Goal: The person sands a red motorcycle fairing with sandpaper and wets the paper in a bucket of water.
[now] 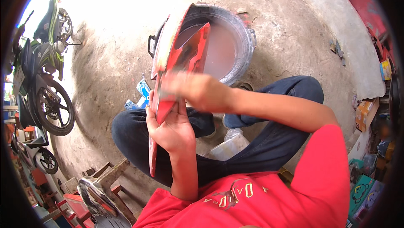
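A long red painted panel (pixel 164 110) with scuffed, lighter edges stands upright in front of me, partly over a large grey metal basin (pixel 248 51) of murky pinkish water. My left hand (pixel 170 129) grips the panel low down, with the thumb along its left side and fingers behind it. My right hand (pixel 198 91) lies across the panel just above my left, its fingertips on the surface around a greyish patch; motion blur hides whether anything is held in them. A blue-and-white plastic piece (pixel 143 91) lies on the floor left of the panel.
Motorcycles (pixel 57 110) stand along the left. A white container (pixel 225 148) sits between my legs. A wooden frame (pixel 107 175) with dark parts is at lower left. A pale slab (pixel 349 47), a cardboard box (pixel 364 114) and piled boxes (pixel 362 190) line the right side.
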The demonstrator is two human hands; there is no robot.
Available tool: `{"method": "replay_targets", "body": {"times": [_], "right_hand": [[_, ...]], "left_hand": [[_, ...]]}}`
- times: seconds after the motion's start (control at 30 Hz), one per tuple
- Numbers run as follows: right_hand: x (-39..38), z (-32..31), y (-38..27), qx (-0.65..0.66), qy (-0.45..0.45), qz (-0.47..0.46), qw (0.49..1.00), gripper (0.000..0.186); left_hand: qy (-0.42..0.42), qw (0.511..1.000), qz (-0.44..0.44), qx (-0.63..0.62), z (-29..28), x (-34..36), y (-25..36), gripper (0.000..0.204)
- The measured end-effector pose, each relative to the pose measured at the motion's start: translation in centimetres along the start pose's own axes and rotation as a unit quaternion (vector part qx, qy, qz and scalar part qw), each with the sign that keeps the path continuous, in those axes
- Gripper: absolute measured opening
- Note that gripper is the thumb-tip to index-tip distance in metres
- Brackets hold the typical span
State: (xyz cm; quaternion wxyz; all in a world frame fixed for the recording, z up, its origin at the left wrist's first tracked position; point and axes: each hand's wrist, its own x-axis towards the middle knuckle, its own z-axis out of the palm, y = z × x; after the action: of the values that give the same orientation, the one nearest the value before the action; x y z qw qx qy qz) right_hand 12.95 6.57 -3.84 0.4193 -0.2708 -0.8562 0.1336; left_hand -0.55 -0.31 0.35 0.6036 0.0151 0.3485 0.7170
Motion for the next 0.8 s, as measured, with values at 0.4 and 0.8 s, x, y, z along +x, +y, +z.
{"method": "replay_targets", "body": {"times": [0.4,0.8], "right_hand": [[-1.2,-1.0,1.5,0.043,-0.009,-0.02,0.999,0.046],[-2.0,-1.2,3.3,-0.034,0.002,0.068,0.997,0.052]], "left_hand": [[-0.011,1.0,-0.015,0.004,0.3,-0.2,0.1,0.049],[-0.011,1.0,-0.011,-0.007,0.7,-0.2,-0.2,0.049]]}}
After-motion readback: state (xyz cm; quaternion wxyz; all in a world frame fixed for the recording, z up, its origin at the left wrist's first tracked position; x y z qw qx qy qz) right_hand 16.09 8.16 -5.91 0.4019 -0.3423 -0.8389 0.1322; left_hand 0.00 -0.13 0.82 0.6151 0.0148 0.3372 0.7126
